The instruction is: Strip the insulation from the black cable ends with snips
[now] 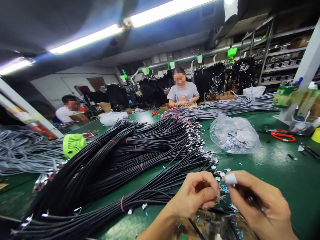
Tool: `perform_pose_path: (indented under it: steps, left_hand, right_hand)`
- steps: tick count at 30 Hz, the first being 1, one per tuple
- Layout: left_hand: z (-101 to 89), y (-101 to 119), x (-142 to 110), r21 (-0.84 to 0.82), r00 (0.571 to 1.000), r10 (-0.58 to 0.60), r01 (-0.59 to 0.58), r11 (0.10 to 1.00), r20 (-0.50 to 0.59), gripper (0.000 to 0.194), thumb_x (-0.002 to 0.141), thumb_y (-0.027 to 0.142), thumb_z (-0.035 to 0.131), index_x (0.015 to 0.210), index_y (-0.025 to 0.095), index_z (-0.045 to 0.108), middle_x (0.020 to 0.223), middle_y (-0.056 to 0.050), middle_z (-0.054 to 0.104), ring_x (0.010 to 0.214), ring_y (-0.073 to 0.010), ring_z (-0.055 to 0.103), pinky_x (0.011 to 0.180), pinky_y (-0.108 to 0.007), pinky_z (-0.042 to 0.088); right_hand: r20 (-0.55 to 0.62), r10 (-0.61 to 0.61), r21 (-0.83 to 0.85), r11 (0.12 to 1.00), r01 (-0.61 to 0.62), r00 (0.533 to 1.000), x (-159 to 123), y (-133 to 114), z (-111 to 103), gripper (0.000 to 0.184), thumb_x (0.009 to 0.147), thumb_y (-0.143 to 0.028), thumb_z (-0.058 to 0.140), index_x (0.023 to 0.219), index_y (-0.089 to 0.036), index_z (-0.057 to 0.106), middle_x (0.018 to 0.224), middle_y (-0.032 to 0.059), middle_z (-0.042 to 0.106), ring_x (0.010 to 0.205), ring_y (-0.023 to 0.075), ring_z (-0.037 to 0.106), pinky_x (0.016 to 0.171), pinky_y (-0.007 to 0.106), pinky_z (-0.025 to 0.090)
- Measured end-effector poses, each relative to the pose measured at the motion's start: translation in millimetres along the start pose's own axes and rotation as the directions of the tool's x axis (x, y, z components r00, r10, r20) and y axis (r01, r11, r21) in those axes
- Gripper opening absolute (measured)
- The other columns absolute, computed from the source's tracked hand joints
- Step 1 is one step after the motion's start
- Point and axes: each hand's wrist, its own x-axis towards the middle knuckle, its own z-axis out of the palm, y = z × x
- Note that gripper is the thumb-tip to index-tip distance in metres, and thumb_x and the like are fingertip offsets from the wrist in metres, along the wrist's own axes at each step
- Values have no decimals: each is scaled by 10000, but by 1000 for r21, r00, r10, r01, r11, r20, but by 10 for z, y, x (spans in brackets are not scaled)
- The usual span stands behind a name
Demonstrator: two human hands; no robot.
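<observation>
Cable (196,228), black and slim, slants over a worn brown board (212,230) just below my left hand (193,195). That hand's fingers curl inward, thumb close to forefinger; whether they pinch anything, I cannot tell. My right hand (265,203) is just beside it, fingers bent, a white wrap (230,179) around one fingertip; something dark shows blurred near its palm, and I cannot tell if I am gripping it. Blue scraps (240,163) lie about both hands, on the board and on the green table (297,176). To my left, black cables (140,146) lie in bundles tied with red bands (122,204), many of their pale ends pointing toward my hands. Past my right hand sits a clear bag (235,135) of scraps, with red-handled pliers (285,139) to its right. A green fan (74,145) stands left of the black cables, beside grey cables (17,146). Farther off, behind more grey cables (230,108), a co-worker (183,91) faces me, hands together; another person (65,111) is at the far left. Shelves (285,61) rise at the back right.
</observation>
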Motion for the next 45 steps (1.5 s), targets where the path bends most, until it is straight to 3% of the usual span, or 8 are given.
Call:
perform_pose_path:
  steps: [12,18,23,25,27,32,39,45]
  left_hand:
    - [-74,-60,-6,67,1000,16,-15,998,-1,332,797,446,660,750,120,613,598,0,518,382,-11,363,373,-159,256]
    - [-87,-65,1,12,995,49,-50,999,92,294,825,366,652,698,103,618,522,27,462,376,-13,367,365,-140,261]
    - [-156,-47,-10,108,927,-240,218,970,288,432,852,504,543,1046,127,631,707,-57,607,474,-110,582,363,-173,410]
    - [-221,-80,33,397,937,-312,229,889,158,479,893,505,451,1214,162,547,819,-80,643,615,-165,654,453,-230,493]
    - [-310,-148,93,822,980,-118,200,533,-162,329,916,401,449,1082,175,621,760,-38,646,628,-152,644,563,-257,520]
    - [-500,-375,196,921,948,38,298,252,-317,151,791,268,648,897,164,671,882,-75,625,872,-248,599,833,-398,464]
    - [-473,-576,236,943,946,94,295,154,-311,83,801,134,585,872,162,617,949,-95,591,971,-269,552,871,-410,430]
    - [-406,-453,258,922,935,169,255,291,-312,135,882,106,442,938,145,559,788,-54,604,762,-188,613,752,-317,481]
  right_hand:
    - [97,-168,-68,982,175,981,-72,9,1,372,780,-61,612,1105,-238,583,794,-2,743,565,115,669,550,188,525]
    - [226,-31,15,999,28,974,23,2,-55,192,840,-105,521,979,-232,563,677,-37,630,499,91,581,469,176,469]
    - [-66,236,-13,971,-238,969,59,142,-121,166,826,-200,622,984,-250,614,775,-19,683,607,95,633,555,160,493]
    - [-122,313,23,950,-312,942,75,160,-122,164,840,-254,619,1004,-246,620,790,-11,692,576,86,611,547,164,486]
    - [-84,367,46,930,-364,927,85,153,-111,128,877,-304,569,973,-238,621,721,-18,670,483,74,527,474,176,441]
    - [12,420,46,906,-420,907,83,153,-72,220,941,-373,443,864,-229,591,585,-42,599,396,72,394,396,199,344]
    - [146,256,-155,960,-233,956,109,209,-27,215,941,-304,423,870,-203,599,586,-41,576,426,83,461,438,196,358]
    - [150,231,-285,941,-181,961,109,305,-27,187,902,-283,481,895,-192,644,698,11,656,573,140,595,553,233,446]
